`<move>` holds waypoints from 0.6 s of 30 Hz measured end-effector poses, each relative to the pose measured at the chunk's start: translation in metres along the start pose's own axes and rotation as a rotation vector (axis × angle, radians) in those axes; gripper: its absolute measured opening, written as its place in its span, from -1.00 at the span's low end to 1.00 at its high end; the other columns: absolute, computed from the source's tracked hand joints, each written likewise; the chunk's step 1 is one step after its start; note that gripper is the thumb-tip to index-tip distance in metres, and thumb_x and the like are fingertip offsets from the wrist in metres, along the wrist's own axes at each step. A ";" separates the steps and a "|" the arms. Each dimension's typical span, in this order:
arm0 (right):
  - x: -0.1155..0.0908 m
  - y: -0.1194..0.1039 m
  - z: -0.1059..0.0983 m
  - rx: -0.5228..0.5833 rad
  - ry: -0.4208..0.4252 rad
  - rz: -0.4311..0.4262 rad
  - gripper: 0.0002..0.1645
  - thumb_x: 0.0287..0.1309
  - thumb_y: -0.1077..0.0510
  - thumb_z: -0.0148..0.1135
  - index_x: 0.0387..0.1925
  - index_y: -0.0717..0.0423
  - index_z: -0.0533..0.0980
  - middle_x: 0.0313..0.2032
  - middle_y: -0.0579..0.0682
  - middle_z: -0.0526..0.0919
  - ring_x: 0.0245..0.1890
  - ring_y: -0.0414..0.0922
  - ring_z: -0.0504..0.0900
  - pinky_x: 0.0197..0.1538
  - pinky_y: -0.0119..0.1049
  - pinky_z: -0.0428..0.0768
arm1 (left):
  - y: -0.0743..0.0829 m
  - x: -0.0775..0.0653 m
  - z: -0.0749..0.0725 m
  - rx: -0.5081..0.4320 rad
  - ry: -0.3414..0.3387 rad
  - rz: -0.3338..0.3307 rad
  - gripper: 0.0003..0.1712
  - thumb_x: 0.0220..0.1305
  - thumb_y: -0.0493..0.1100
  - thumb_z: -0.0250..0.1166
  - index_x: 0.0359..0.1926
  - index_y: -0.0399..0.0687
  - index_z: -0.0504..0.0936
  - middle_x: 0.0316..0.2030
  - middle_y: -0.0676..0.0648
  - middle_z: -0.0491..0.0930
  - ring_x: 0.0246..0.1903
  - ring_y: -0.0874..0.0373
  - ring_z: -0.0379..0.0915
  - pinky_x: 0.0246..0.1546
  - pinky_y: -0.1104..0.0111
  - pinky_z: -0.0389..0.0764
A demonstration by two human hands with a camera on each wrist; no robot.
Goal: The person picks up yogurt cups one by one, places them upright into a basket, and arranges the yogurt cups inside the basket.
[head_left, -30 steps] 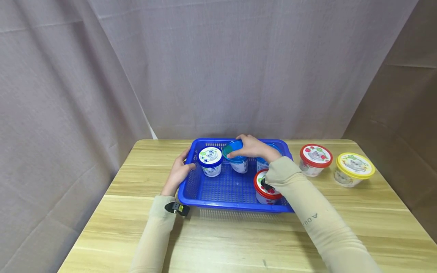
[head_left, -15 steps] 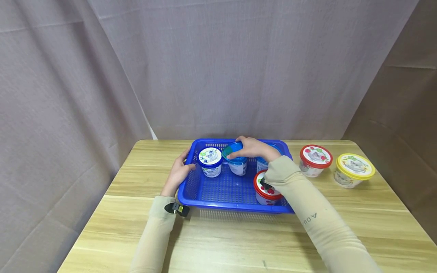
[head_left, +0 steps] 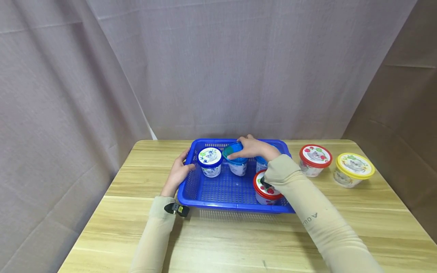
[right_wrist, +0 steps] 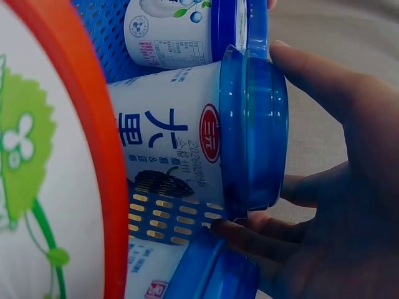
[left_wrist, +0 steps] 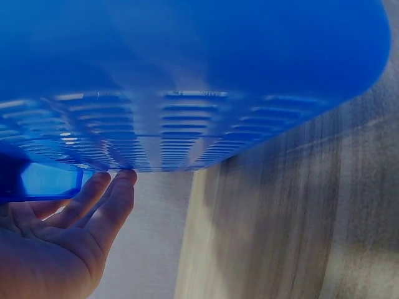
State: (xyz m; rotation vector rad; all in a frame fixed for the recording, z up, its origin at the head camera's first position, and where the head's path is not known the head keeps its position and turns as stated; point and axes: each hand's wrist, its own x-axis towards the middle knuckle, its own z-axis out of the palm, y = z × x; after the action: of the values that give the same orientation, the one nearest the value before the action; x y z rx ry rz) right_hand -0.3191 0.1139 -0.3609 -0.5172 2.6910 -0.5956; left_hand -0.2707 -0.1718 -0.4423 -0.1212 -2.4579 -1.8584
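In the head view, a blue plastic basket [head_left: 222, 206] stands on the wooden table. My left hand [head_left: 178, 172] grips its left rim, thumb over the edge and fingers along the outer wall. My right hand [head_left: 252, 148] holds a yogurt cup with a clear blue lid [head_left: 238, 168] by its top, inside the basket at the back middle. In the right wrist view, thumb and fingers reach round the lid [right_wrist: 265, 134]. A dark-blue-lidded cup [head_left: 210, 163] stands left of it. Another clear-blue-lidded cup [head_left: 261, 165] is partly hidden under my right wrist.
Inside the basket's front right is a red-lidded cup [head_left: 264, 189], partly covered by the right sleeve. Outside, to the right, a red-lidded cup [head_left: 315, 160] and a yellow-lidded cup [head_left: 354, 169] stand on the table [head_left: 218, 242]. Grey cloth [head_left: 239, 76] hangs behind.
The held yogurt cup has come slightly down and toward the front of the basket, and its body stands straighter. Both hands have hardly moved.
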 end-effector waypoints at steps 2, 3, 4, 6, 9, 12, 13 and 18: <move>0.001 0.001 -0.001 -0.005 0.006 -0.007 0.15 0.14 -0.35 0.28 0.49 0.30 0.15 0.37 0.38 0.20 0.33 0.26 0.29 0.32 0.22 0.33 | -0.012 0.006 0.001 0.009 0.014 0.004 -0.03 0.04 -0.45 0.19 0.53 -0.27 0.14 0.35 -0.39 0.34 0.22 -0.27 0.41 0.20 -0.01 0.45; 0.001 0.001 -0.001 -0.008 0.009 -0.014 0.15 0.14 -0.34 0.29 0.49 0.31 0.16 0.38 0.38 0.20 0.34 0.26 0.28 0.33 0.21 0.32 | -0.012 0.006 0.001 0.010 0.020 0.006 -0.04 0.03 -0.44 0.19 0.53 -0.26 0.15 0.34 -0.37 0.36 0.21 -0.25 0.42 0.18 0.01 0.46; 0.001 0.002 -0.001 -0.011 0.014 -0.020 0.15 0.13 -0.34 0.29 0.48 0.32 0.17 0.38 0.38 0.21 0.35 0.26 0.27 0.34 0.21 0.32 | -0.012 0.006 0.001 0.012 0.022 0.005 -0.04 0.03 -0.44 0.19 0.53 -0.26 0.16 0.34 -0.37 0.36 0.20 -0.25 0.42 0.17 0.02 0.47; 0.002 0.003 -0.001 -0.014 0.019 -0.028 0.15 0.13 -0.34 0.30 0.48 0.32 0.17 0.38 0.37 0.22 0.36 0.25 0.26 0.35 0.20 0.30 | -0.013 0.006 0.001 0.010 0.024 0.004 -0.04 0.03 -0.44 0.20 0.53 -0.26 0.16 0.33 -0.37 0.37 0.20 -0.24 0.43 0.16 0.03 0.48; 0.001 0.005 -0.001 -0.016 0.024 -0.036 0.14 0.13 -0.33 0.30 0.49 0.31 0.17 0.38 0.38 0.21 0.36 0.26 0.26 0.35 0.21 0.29 | -0.014 0.007 0.001 -0.001 0.029 0.002 -0.03 0.02 -0.44 0.20 0.53 -0.25 0.17 0.32 -0.37 0.38 0.19 -0.24 0.44 0.14 0.03 0.49; 0.000 0.005 -0.001 -0.012 0.029 -0.036 0.13 0.13 -0.31 0.31 0.49 0.29 0.17 0.40 0.39 0.18 0.37 0.27 0.25 0.35 0.23 0.28 | -0.014 0.006 0.001 -0.003 0.028 0.002 -0.03 0.01 -0.45 0.20 0.53 -0.24 0.17 0.32 -0.38 0.38 0.19 -0.25 0.44 0.14 0.02 0.49; 0.000 0.005 0.000 -0.008 0.031 -0.034 0.13 0.13 -0.31 0.32 0.50 0.28 0.17 0.41 0.39 0.17 0.37 0.27 0.25 0.35 0.24 0.28 | -0.014 0.006 0.001 -0.007 0.030 -0.001 -0.02 0.01 -0.45 0.20 0.53 -0.23 0.17 0.32 -0.37 0.39 0.20 -0.25 0.43 0.14 0.02 0.49; -0.001 0.006 0.001 0.018 0.039 -0.021 0.12 0.13 -0.30 0.33 0.51 0.24 0.16 0.42 0.37 0.14 0.37 0.27 0.25 0.34 0.26 0.29 | -0.014 0.005 0.000 -0.008 0.035 -0.002 -0.03 0.01 -0.44 0.21 0.53 -0.21 0.19 0.29 -0.36 0.42 0.19 -0.25 0.44 0.13 0.02 0.50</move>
State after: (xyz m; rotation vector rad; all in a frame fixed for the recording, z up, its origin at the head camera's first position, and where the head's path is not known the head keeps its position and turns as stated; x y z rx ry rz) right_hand -0.3189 0.1187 -0.3643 -0.5351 2.7175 -0.6422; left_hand -0.2775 -0.1756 -0.4547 -0.0854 -2.4289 -1.8552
